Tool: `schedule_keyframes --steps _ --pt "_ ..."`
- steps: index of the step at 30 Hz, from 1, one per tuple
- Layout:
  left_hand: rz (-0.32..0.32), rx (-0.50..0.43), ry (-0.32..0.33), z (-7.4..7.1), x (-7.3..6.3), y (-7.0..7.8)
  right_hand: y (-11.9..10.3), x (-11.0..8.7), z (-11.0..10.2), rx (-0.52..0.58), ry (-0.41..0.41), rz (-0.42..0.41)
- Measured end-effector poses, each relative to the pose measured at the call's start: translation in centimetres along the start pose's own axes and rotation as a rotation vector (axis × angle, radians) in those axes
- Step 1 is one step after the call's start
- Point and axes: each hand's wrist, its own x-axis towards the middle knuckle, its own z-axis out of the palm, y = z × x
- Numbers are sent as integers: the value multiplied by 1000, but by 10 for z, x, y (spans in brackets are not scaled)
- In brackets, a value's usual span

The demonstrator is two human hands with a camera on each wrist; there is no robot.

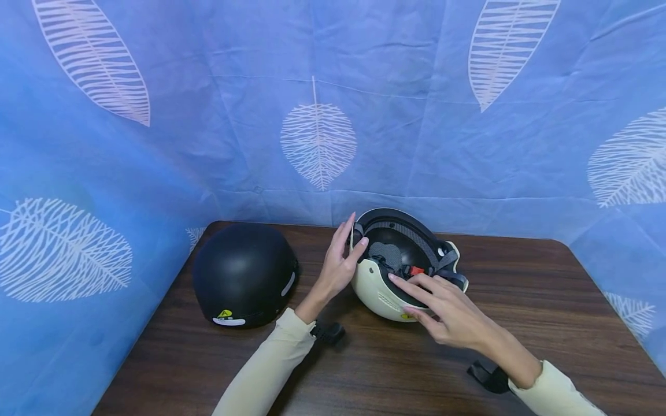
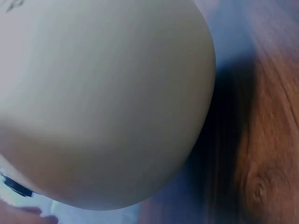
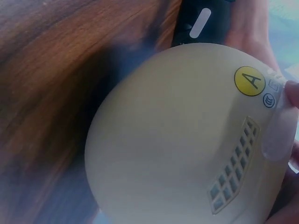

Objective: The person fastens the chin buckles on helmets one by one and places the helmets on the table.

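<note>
A cream helmet lies upturned on the table, its black padded inside and grey straps facing up. A red buckle piece shows within. My left hand holds the helmet's left rim, the thumb over the edge and the fingers along the side. On the near rim, my right hand grips with fingers over the edge and thumb outside. In the right wrist view the cream shell bears a yellow round sticker and a vent grille. The left wrist view is mostly the smooth shell.
A black helmet stands dome up on the table's left side, close to my left forearm. The dark wooden table ends at a blue cloth with white leaf prints behind and beside it. Each wrist wears a black strap.
</note>
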Motion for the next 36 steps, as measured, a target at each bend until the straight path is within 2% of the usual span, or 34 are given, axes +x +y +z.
schedule_keyframes --steps 6,13,20,27,31,36 --pt "-6 -80 -92 6 8 -8 3 -8 -1 80 3 54" --pt "-43 -151 -102 10 15 -8 5 -13 -7 132 -2 112" --pt "-64 -89 -56 17 14 1 2 -9 -11 177 44 96" --pt "-49 -7 -10 23 13 11 -11 15 -10 108 16 190" --pt "-36 31 -12 26 13 16 -13 28 -4 96 68 190" --pt "-48 63 -24 30 15 19 -10 32 3 110 165 193"
